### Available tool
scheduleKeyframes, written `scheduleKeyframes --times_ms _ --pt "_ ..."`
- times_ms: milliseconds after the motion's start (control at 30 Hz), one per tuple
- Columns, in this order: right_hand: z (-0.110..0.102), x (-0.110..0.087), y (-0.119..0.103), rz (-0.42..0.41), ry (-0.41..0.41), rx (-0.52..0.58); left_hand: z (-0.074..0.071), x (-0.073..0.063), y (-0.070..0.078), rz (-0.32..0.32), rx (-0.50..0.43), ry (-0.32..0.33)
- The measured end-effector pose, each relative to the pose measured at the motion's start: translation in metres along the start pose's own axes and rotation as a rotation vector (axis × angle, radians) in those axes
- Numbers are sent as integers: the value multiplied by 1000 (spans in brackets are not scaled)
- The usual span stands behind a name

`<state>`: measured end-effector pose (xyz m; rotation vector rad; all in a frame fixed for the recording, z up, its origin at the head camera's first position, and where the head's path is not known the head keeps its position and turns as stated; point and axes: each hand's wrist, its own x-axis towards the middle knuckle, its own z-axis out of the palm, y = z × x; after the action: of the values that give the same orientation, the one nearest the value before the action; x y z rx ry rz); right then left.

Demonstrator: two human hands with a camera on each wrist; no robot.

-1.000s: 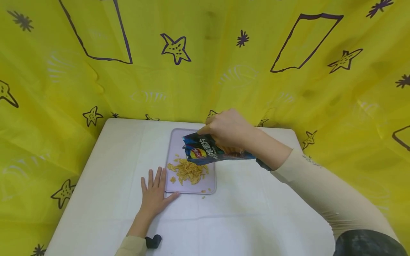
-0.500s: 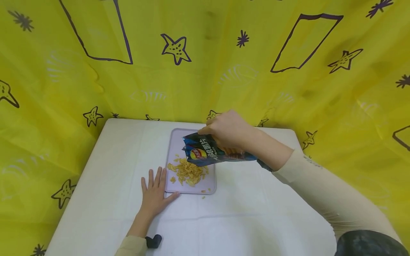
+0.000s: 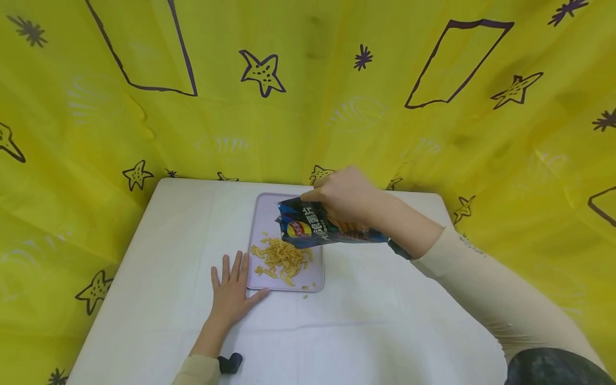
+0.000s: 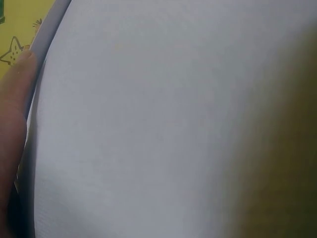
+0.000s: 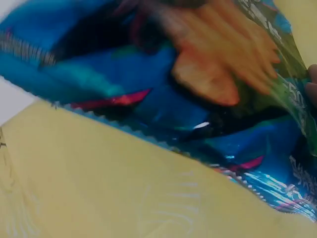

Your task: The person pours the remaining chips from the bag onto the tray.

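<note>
head view, looking down: a yellow curtain printed with dark outlined stars and shapes hung behind a white tabletop. a pale lilac tray lay flat at the far middle of the tabletop, with a loose heap of yellow chips on its near half and a few crumbs just off its near edge. above the tray, the right hand gripped a dark blue chip bag, fingers curled over its top, holding it tilted on its side with the mouth pointing left over the heap. the left hand lay flat on the tabletop, fingers straight and spread, thumb touching the tray's near left corner. doing this well would likely mean keeping the bag's mouth low and over the tray's middle, so chips land inside the rim. the bag showed a round red and yellow logo and pale characters, too small to read.
</note>
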<state>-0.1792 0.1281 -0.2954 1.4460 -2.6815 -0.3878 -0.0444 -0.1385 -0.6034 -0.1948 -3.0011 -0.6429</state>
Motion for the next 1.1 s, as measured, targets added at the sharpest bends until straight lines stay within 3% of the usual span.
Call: scheduleKeyframes --times_ms 200,333,467,567,733,900,1100 --pt "4 -3 5 45 9 42 0 -1 -1 -4 7 0" --pt "10 -13 15 158 95 154 1 -1 -1 -4 3 3" --pt "28 -36 29 356 213 326 2 -1 -1 -11 1 -11" --pt "52 -61 37 505 313 524 1 -1 -1 -16 2 -26" --pt "97 -102 33 651 482 822 1 -3 0 -8 -1 -19" --pt "118 -126 22 717 548 928 1 -2 0 12 -10 17" --pt "99 -125 8 687 562 956 1 -1 0 -1 -20 -7"
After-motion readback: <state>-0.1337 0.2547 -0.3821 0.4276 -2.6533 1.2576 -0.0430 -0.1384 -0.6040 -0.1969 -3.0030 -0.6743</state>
